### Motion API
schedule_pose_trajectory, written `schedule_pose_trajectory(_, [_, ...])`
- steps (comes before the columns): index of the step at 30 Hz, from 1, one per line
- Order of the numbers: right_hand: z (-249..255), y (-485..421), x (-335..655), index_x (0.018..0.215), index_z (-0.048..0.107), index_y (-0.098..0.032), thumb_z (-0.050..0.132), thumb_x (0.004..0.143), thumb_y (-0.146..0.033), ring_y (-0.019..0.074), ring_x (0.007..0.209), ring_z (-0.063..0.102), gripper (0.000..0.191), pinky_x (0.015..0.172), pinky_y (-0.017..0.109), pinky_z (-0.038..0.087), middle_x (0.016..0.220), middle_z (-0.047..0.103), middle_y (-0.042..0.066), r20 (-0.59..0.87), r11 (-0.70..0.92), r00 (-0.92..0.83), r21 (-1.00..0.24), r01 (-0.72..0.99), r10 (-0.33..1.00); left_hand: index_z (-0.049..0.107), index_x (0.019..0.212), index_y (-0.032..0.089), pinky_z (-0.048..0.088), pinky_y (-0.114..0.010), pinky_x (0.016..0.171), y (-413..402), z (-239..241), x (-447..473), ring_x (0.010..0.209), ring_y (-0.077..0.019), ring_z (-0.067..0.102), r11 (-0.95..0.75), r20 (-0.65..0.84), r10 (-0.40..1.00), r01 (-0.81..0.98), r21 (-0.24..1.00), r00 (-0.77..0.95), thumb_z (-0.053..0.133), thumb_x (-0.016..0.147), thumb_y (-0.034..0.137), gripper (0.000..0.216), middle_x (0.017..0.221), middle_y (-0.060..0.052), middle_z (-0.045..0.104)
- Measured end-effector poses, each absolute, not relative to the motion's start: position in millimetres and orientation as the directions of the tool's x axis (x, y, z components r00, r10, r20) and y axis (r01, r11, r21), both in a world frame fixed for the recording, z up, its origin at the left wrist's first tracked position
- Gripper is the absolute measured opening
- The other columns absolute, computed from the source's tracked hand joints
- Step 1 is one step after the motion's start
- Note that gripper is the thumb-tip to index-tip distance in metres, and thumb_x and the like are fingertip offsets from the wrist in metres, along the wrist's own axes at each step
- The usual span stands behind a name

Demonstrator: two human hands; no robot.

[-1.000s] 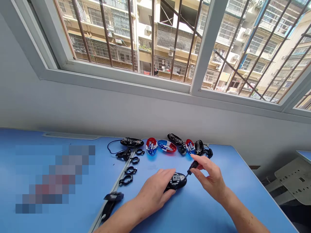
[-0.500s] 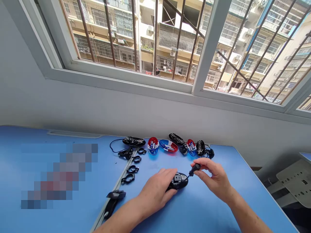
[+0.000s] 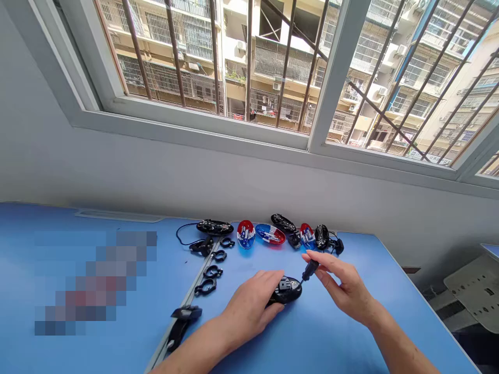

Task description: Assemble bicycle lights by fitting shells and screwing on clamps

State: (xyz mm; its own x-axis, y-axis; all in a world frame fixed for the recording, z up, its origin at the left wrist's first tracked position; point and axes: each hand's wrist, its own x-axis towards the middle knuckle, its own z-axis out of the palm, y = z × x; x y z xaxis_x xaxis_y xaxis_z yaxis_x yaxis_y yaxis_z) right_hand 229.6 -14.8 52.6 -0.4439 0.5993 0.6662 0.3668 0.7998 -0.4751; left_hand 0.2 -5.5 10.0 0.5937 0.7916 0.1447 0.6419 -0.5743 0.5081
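Observation:
On the blue table, my left hand (image 3: 255,301) is closed around the left part of a glossy black oval casing (image 3: 288,290) with a pale striped pattern, pressing it to the tabletop. My right hand (image 3: 341,285) pinches a small black handle-like piece (image 3: 311,270) between thumb and fingers, just above the casing's right end. A thin dark stem or cord runs from this piece down to the casing; I cannot tell which it is, or whether it is fixed there. My left palm and fingers hide the casing's left end.
Behind my hands stand several black casings (image 3: 214,227) and red-and-blue oval shells (image 3: 246,235). Several black ring clamps (image 3: 205,286) line a table seam on the left, near a larger black bracket (image 3: 181,324). Farther left is a blurred patch. A wall and barred window rise behind.
My right hand has shifted slightly left, and the small black piece now tilts more upright, with its top farther left. My left hand and the casing have stayed put.

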Motion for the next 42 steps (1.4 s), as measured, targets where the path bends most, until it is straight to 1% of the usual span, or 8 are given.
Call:
schedule_pose_trajectory(5, [50,-14,233,0.126,0.055,-0.031,0.052,0.09,-0.008,0.0164,0.092,0.069,0.042,0.076,0.028,0.06,0.107,0.071,0.004,0.641,0.754,-0.397,-0.569,0.329,0.657,0.052,0.118,0.022,0.049,-0.042,0.086,-6,11,0,0.102,-0.0292,0.057,-0.582,0.157,0.787,0.634,0.509,0.596,0.059,0.078,0.017,0.04,0.119,-0.009,0.064])
schedule_pose_trajectory(11, [44,-13,224,0.108,0.061,-0.025,0.064,0.086,-0.017,0.0147,0.072,0.066,0.024,0.066,0.028,0.06,0.089,0.07,0.003,0.727,0.768,-0.29,-0.494,0.408,0.622,0.052,0.121,0.02,0.049,-0.045,0.087,-7,11,-1,0.104,-0.0316,0.058,-0.583,0.158,0.787,0.635,0.507,0.596,0.061,0.078,0.016,0.044,0.121,-0.011,0.063])
schedule_pose_trajectory(15, [42,-13,218,0.12,0.056,-0.025,0.06,0.088,-0.016,0.015,0.069,0.061,0.033,0.06,0.029,0.057,0.081,0.066,0.002,0.772,0.797,-0.294,-0.415,0.438,0.563,0.051,0.122,0.019,0.049,-0.045,0.088,-7,11,0,0.105,-0.0322,0.058,-0.576,0.156,0.791,0.633,0.517,0.592,0.062,0.078,0.016,0.046,0.121,-0.011,0.063])
schedule_pose_trajectory(19, [47,-13,219,0.127,0.055,-0.026,0.054,0.09,-0.012,0.0167,0.078,0.062,0.039,0.061,0.028,0.057,0.091,0.068,0.006,0.754,0.824,-0.372,-0.387,0.415,0.542,0.051,0.122,0.017,0.048,-0.046,0.088,-6,11,1,0.104,-0.0313,0.057,-0.572,0.141,0.792,0.641,0.511,0.594,0.062,0.079,0.015,0.045,0.122,-0.012,0.062])
schedule_pose_trajectory(24, [54,-16,224,0.134,0.049,-0.024,0.046,0.092,-0.007,0.0204,0.107,0.062,0.046,0.078,0.032,0.058,0.121,0.065,0.011,0.696,0.833,-0.467,-0.391,0.392,0.546,0.053,0.119,0.018,0.049,-0.045,0.087,-6,11,0,0.102,-0.0309,0.057,-0.576,0.144,0.79,0.641,0.507,0.595,0.062,0.079,0.015,0.041,0.12,-0.011,0.063])
schedule_pose_trajectory(31, [46,-16,224,0.119,0.055,-0.025,0.053,0.092,-0.013,0.016,0.082,0.069,0.03,0.072,0.029,0.061,0.098,0.071,0.005,0.683,0.759,-0.337,-0.543,0.359,0.648,0.05,0.124,0.019,0.049,-0.045,0.088,-6,9,-1,0.105,-0.0311,0.057,-0.588,0.157,0.783,0.634,0.503,0.602,0.062,0.079,0.016,0.046,0.122,-0.011,0.062])
schedule_pose_trajectory(37, [40,-14,214,0.099,0.058,-0.022,0.06,0.089,-0.022,0.0136,0.065,0.063,0.01,0.059,0.026,0.058,0.077,0.066,0.002,0.792,0.769,-0.213,-0.427,0.475,0.572,0.05,0.125,0.019,0.048,-0.046,0.09,-6,9,0,0.106,-0.0317,0.057,-0.599,0.166,0.777,0.631,0.493,0.607,0.062,0.079,0.016,0.048,0.125,-0.012,0.062])
schedule_pose_trajectory(42, [43,-13,215,0.121,0.055,-0.025,0.056,0.091,-0.018,0.0144,0.068,0.061,0.03,0.058,0.026,0.057,0.081,0.066,0.003,0.815,0.827,-0.298,-0.34,0.448,0.496,0.05,0.126,0.017,0.047,-0.046,0.093,-4,9,1,0.109,-0.032,0.057,-0.589,0.156,0.786,0.647,0.485,0.599,0.062,0.08,0.018,0.047,0.126,-0.013,0.061])
